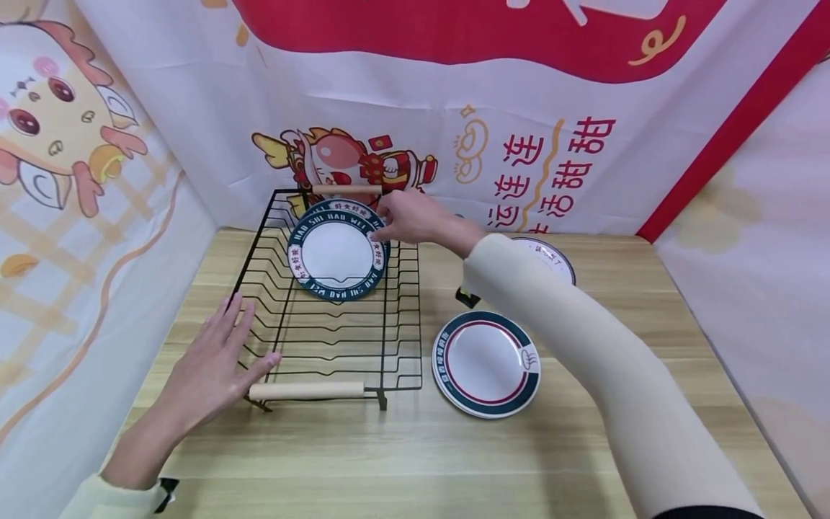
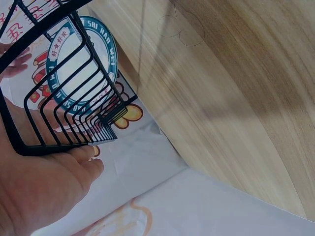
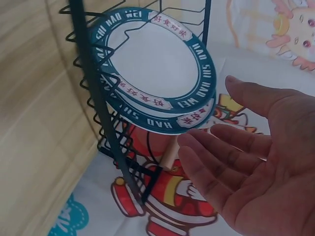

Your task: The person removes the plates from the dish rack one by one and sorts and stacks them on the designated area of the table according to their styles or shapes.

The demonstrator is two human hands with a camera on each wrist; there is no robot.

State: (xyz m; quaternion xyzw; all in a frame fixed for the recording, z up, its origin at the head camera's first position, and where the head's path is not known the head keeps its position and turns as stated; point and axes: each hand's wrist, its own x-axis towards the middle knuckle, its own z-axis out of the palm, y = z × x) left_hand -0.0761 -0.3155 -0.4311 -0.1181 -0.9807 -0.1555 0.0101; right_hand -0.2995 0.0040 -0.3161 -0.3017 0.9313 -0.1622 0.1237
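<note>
Printed cloth (image 1: pixel 194 108) (white, with cartoon figures and bold red patches) hangs behind the tabletop (image 1: pixel 357 461) and along both sides, its pale wood carrying a black wire rack (image 1: pixel 331 328) toward the back left corner. Right of the rack lies a plate stack (image 1: pixel 486 364), while a dark-rimmed plate (image 1: pixel 551 256) sits by the back edge, partly behind a sleeve (image 1: pixel 558 317). Two teal-rimmed plates (image 1: pixel 337 252) stand toward the rack's far edge, the right hand (image 1: pixel 418 218) beside their rims with a loose grip, and the left hand (image 1: pixel 210 360) spreads its fingers at the rack's left edge.
</note>
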